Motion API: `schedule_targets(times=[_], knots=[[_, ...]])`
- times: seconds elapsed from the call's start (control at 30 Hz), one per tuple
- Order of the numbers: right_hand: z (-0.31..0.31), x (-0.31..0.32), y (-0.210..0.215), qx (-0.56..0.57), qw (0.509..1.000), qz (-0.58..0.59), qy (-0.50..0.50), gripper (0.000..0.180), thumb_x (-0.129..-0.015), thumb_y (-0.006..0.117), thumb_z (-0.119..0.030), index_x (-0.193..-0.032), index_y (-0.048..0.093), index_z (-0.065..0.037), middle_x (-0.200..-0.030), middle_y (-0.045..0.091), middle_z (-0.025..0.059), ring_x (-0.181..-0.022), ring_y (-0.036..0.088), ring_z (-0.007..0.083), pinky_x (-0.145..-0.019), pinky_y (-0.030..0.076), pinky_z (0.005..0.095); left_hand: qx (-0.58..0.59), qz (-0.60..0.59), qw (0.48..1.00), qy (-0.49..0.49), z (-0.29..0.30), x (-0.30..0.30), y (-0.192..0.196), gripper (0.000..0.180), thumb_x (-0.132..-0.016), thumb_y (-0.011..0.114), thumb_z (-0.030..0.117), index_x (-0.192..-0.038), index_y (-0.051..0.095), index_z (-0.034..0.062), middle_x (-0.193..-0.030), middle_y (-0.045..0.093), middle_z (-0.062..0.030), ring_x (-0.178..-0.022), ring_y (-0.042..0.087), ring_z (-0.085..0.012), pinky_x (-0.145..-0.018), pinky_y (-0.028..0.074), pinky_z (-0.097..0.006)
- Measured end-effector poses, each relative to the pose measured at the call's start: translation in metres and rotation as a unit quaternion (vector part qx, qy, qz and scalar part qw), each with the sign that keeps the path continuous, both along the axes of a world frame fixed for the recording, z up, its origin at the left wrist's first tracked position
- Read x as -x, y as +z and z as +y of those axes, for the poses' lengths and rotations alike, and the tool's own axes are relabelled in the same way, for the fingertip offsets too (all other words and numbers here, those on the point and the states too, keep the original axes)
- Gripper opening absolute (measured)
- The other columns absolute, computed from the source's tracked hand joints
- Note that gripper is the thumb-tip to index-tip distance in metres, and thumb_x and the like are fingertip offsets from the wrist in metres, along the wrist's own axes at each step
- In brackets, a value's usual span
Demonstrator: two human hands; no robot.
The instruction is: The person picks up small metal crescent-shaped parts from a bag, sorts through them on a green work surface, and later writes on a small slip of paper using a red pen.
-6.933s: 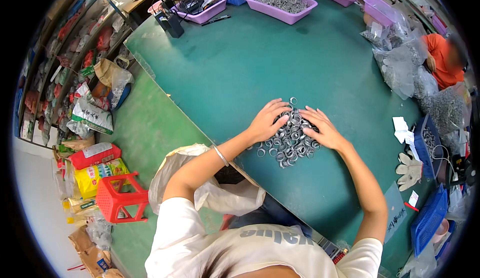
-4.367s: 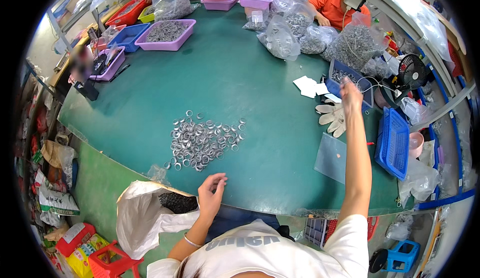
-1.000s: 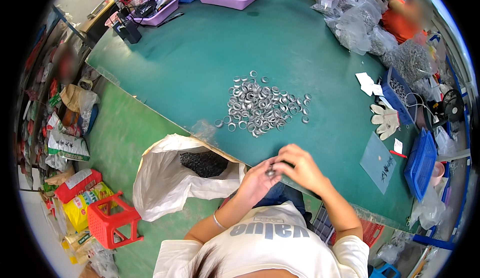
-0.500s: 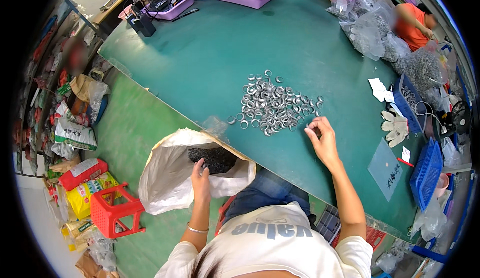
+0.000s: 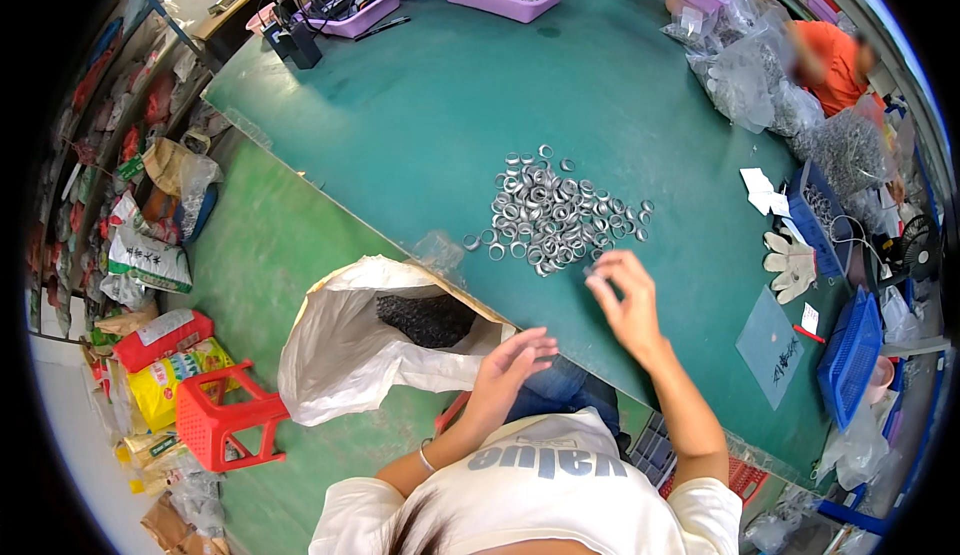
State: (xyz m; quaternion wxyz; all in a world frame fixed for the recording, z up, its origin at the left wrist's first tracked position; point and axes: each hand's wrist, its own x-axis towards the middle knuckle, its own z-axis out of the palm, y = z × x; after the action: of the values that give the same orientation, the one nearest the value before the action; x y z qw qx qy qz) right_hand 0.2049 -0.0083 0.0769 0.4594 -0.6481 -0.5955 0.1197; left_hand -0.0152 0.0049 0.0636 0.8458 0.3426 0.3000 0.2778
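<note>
Since half a second ago our left hand [image 5: 510,363] has risen from the white sack [image 5: 345,355], open and empty. Our right hand [image 5: 622,300], fingers loosely curled, possibly pinching one ring, touches the near edge of the metal rings [image 5: 555,215], which lie just ahead on the green table [image 5: 420,105].

We saw a big white sack [image 5: 345,350] slumped open on the floor just beside the desk [image 5: 420,105] edge, dark pieces inside. Far left on the floor lay a yellow printed packet [image 5: 165,385] under a red one [image 5: 160,333], with a white-and-green bag [image 5: 150,260] above them. Clear plastic bags [image 5: 745,75] were heaped at the desk's far right corner. White paper slips [image 5: 762,190] lay near the blue basket [image 5: 850,355].
</note>
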Motion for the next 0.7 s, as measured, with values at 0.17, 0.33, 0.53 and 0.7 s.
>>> schedule_targets(times=[0.17, 0.33, 0.53, 0.7], knots=[[-0.012, 0.039, 0.027, 0.056, 0.98, -0.077, 0.177, 0.008, -0.079, 0.069, -0.008, -0.083, 0.064, -0.002, -0.093, 0.062, 0.0115, -0.088, 0.06, 0.0274, -0.079, 0.048, 0.0383, 0.276, -0.164, 0.947, 0.02, 0.013, -0.015, -0.032, 0.031, -0.095, 0.052, 0.01, -0.125, 0.051, -0.0015, -0.103, 0.06, -0.0082, -0.093, 0.057, -0.0166, -0.081, 0.048, -0.03], [0.031, -0.015, 0.003, 0.023, 0.994, -0.042, -0.096, 0.008, -0.081, 0.065, -0.004, -0.088, 0.065, 0.001, -0.09, 0.064, 0.0135, -0.087, 0.058, 0.0316, -0.082, 0.045, 0.0395, 0.155, -0.097, 0.978, 0.101, 0.022, 0.017, -0.025, 0.029, -0.091, 0.056, 0.006, -0.118, 0.056, -0.0029, -0.088, 0.056, -0.0037, -0.074, 0.049, -0.0109, -0.067, 0.044, -0.024], [0.048, -0.026, -0.032, 0.043, 0.978, -0.172, -0.107, 0.014, -0.077, 0.07, -0.004, -0.089, 0.065, 0.001, -0.092, 0.058, 0.014, -0.09, 0.055, 0.033, -0.081, 0.044, 0.0405, 0.032, 0.217, 0.936, 0.274, 0.056, 0.085, -0.058, 0.037, -0.087, 0.054, 0.001, -0.124, 0.056, -0.0009, -0.081, 0.047, 0.003, -0.073, 0.045, -0.0089, -0.067, 0.041, -0.024], [0.026, -0.025, -0.021, 0.033, 0.991, -0.035, -0.122, 0.011, -0.077, 0.071, -0.004, -0.084, 0.066, 0.002, -0.09, 0.058, 0.0126, -0.083, 0.058, 0.028, -0.076, 0.046, 0.0363, -0.048, 0.255, 0.906, 0.334, 0.049, 0.082, -0.049, 0.039, -0.088, 0.052, 0.001, -0.127, 0.055, 0.0002, -0.089, 0.052, 0.0011, -0.08, 0.051, -0.0113, -0.073, 0.043, -0.024]])
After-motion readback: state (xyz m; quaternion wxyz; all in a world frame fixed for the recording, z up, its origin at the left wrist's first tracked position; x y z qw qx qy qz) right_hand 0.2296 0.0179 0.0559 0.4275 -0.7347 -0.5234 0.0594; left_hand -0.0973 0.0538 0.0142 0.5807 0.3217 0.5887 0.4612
